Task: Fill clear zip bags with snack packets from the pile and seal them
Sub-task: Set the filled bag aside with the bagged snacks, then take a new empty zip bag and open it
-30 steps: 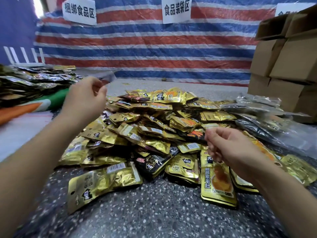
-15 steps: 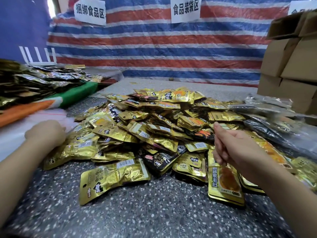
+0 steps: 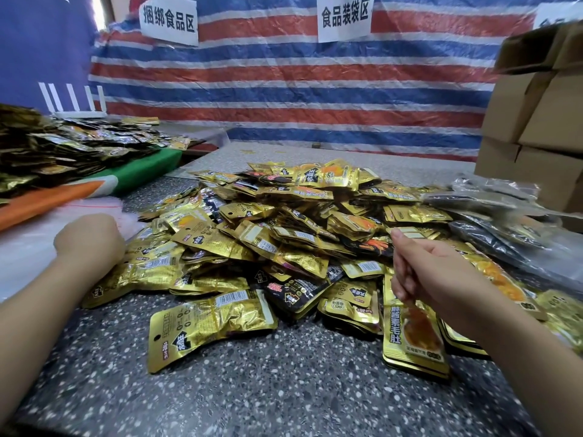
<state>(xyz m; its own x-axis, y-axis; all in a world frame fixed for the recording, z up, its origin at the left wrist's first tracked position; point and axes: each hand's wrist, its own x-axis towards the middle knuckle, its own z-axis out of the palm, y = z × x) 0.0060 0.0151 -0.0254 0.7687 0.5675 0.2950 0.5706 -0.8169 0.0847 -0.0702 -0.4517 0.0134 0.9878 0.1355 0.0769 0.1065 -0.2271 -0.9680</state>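
Probably a food-packing workshop: zone signs (image 3: 344,18), tarpaulin wall (image 3: 284,99), stacked cartons (image 3: 536,121).

Signs (image 3: 344,18): 捆绑食品区, 食品装袋区; packet (image 3: 410,329): 麻酱素毛肚

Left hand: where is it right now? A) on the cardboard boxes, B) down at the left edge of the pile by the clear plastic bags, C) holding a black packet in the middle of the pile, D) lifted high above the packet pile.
B: the left hand sits low at the left edge of the packet pile, next to the clear plastic bags lying there.
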